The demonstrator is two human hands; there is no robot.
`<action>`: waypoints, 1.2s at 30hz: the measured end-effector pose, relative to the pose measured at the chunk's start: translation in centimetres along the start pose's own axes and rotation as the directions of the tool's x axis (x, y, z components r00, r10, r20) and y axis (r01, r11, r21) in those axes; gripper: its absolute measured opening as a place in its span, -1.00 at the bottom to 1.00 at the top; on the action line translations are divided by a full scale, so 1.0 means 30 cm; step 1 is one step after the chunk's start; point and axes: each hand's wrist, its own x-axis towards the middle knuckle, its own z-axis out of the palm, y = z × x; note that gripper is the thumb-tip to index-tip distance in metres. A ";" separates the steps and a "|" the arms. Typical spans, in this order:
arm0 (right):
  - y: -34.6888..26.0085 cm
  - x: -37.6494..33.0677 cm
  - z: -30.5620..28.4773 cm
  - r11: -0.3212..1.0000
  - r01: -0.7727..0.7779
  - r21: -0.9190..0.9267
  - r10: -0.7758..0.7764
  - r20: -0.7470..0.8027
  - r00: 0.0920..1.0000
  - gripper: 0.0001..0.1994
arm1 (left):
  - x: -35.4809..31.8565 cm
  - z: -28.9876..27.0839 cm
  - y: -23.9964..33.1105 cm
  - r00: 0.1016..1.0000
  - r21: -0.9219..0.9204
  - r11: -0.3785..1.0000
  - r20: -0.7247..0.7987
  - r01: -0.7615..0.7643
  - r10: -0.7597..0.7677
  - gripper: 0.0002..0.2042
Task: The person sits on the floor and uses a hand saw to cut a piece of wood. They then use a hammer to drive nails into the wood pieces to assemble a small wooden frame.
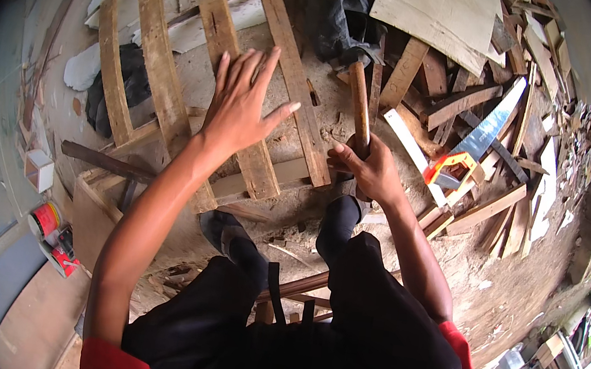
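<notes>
My left hand [241, 106] is spread with its palm down over a slatted wooden frame, and no object is in it. Under and beside it run several rough slats, among them a middle slat [257, 167] and a longer slat [295, 84] to its right. Cross-pieces join them near my feet. My right hand [373, 171] is closed around a hammer, whose wooden handle [360, 103] points away from me. The hammer's head is mostly hidden by the hand and cannot be made out clearly. Whether my left hand touches the slats is hard to tell.
At the right, a handsaw [494, 125] with an orange-yellow handle rests on a heap of scrap wood [462, 106]. A pale board [437, 13] and black plastic bag [336, 18] are at the back. Cans [46, 219] stand left. My feet [342, 217] are close to the frame.
</notes>
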 end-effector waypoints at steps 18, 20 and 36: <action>0.229 0.022 -0.162 0.512 0.296 -0.807 -0.464 0.030 0.885 -0.67 | -0.171 -0.019 0.176 0.892 -0.239 0.931 0.297 -0.275 0.340 -0.33; 0.108 0.018 -0.128 0.512 0.371 -0.775 -0.583 0.004 0.812 -0.67 | -0.173 -0.022 0.171 0.903 -0.260 0.927 0.266 -0.270 0.337 -0.34; 0.029 0.459 0.004 0.237 0.635 -0.735 -0.594 0.408 0.693 -0.56 | 0.270 -0.013 -0.013 0.968 -0.209 0.953 -0.168 -0.219 0.185 -0.63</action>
